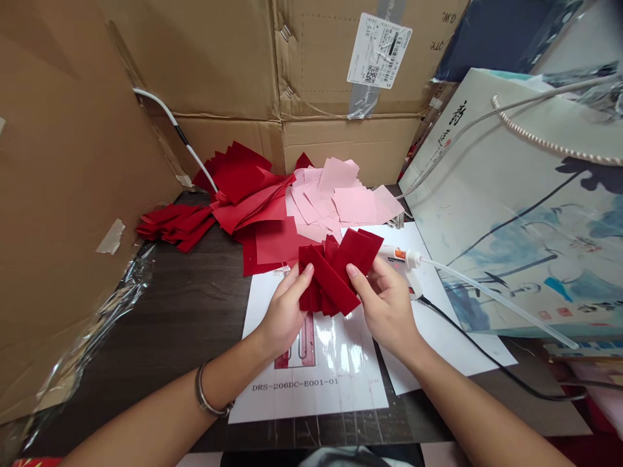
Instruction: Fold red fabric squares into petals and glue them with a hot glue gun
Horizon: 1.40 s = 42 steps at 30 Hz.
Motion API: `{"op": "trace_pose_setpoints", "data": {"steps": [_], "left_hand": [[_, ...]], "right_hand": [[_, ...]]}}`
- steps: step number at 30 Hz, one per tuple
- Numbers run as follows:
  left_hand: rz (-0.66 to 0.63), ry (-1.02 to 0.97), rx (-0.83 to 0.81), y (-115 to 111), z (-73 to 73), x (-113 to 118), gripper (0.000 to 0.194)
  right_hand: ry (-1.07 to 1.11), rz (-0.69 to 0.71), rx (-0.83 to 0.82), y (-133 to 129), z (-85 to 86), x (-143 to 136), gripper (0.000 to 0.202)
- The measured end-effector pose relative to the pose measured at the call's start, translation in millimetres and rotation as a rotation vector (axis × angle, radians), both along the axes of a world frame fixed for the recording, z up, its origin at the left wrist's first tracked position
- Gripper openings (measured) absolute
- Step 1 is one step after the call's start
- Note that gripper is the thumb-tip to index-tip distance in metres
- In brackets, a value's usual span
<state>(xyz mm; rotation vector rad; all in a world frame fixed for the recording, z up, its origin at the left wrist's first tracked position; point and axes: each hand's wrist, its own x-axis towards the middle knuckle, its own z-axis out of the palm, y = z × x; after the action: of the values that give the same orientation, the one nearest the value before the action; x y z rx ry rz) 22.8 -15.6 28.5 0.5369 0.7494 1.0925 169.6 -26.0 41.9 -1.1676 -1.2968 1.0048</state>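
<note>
Between my two hands is a loose, fanned bunch of dark red fabric pieces, held above a printed sheet with a picture and a code on it. My left hand pinches the bunch's left side, thumb on top. My right hand grips its right side, thumb pressed on the front, other fingers behind. A white glue gun with a clear glue stick lies just beyond my right hand, partly hidden. Behind the bunch lie red sheets and a pile of pale pink pieces.
Cardboard walls enclose the dark table at the back and left. More folded red pieces lie at left. A large paper bag stands at right. A black cord crosses white paper.
</note>
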Motion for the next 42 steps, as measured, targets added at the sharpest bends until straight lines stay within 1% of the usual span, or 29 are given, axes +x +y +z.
{"op": "trace_pose_setpoints", "data": {"steps": [4,7,10,12,14,16,17,19,21,24,26,28,30,32,34,35,36,37,40,42], "left_hand": [[0.038,-0.034,0.065,2,-1.2,-1,0.036],[0.083,-0.055,0.144,3,-2.4,-2,0.035],[0.125,-0.065,0.142,4,-1.6,-4,0.032],[0.145,-0.077,0.109,5,-0.1,-5,0.029],[0.152,-0.082,0.082,5,1.4,-5,0.029],[0.131,-0.069,0.083,5,2.1,-5,0.031],[0.109,-0.058,0.094,4,2.1,-4,0.032],[0.047,-0.042,0.122,2,1.2,-4,0.033],[-0.016,-0.028,0.146,-1,-0.5,-3,0.032],[-0.077,0.034,0.207,-3,-3.3,-4,0.03],[-0.103,0.079,0.259,-3,-5.1,-4,0.029],[-0.116,0.107,0.294,-3,-6.5,-4,0.029],[-0.09,0.134,0.288,-1,-6.9,-3,0.028],[-0.022,0.149,0.245,0,-5.4,-1,0.024],[0.055,0.125,0.199,1,-1.6,2,0.022],[0.083,0.104,0.186,1,0.9,4,0.022],[0.1,0.085,0.18,1,3.6,6,0.023],[0.106,0.072,0.18,1,6.4,7,0.023],[0.101,0.051,0.192,1,13.1,12,0.022],[0.09,0.03,0.199,6,15.7,14,0.021]], "right_hand": [[-0.001,-0.016,-0.002,-3,-1.4,-1,0.021],[0.115,0.033,-0.116,-2,-2.0,-1,0.026],[0.247,0.116,-0.222,0,-2.4,0,0.03],[0.277,0.12,-0.209,1,-1.9,2,0.028],[0.238,0.081,-0.14,1,0.1,4,0.024],[0.161,0.068,-0.069,0,3.2,6,0.023],[0.123,0.088,-0.052,0,4.7,6,0.022],[0.068,0.158,-0.062,-2,6.6,6,0.02],[0.038,0.193,-0.104,-3,6.3,4,0.019],[0.037,0.149,-0.138,-3,3.0,1,0.015],[0.021,0.116,-0.127,-3,1.4,0,0.013],[-0.027,0.129,-0.106,-3,1.5,-1,0.012],[-0.085,0.141,-0.093,-4,2.7,-1,0.012],[-0.12,0.087,-0.097,-6,3.6,-3,0.014],[-0.116,0.018,-0.113,-7,3.3,-5,0.026],[-0.097,0.012,-0.13,-8,2.7,-7,0.033],[-0.063,0.035,-0.155,-8,2.0,-8,0.039],[-0.019,0.081,-0.187,-7,1.1,-9,0.041],[0.126,0.193,-0.261,-3,-0.4,-8,0.03],[0.182,0.202,-0.275,1,0.8,-3,0.024]]}}
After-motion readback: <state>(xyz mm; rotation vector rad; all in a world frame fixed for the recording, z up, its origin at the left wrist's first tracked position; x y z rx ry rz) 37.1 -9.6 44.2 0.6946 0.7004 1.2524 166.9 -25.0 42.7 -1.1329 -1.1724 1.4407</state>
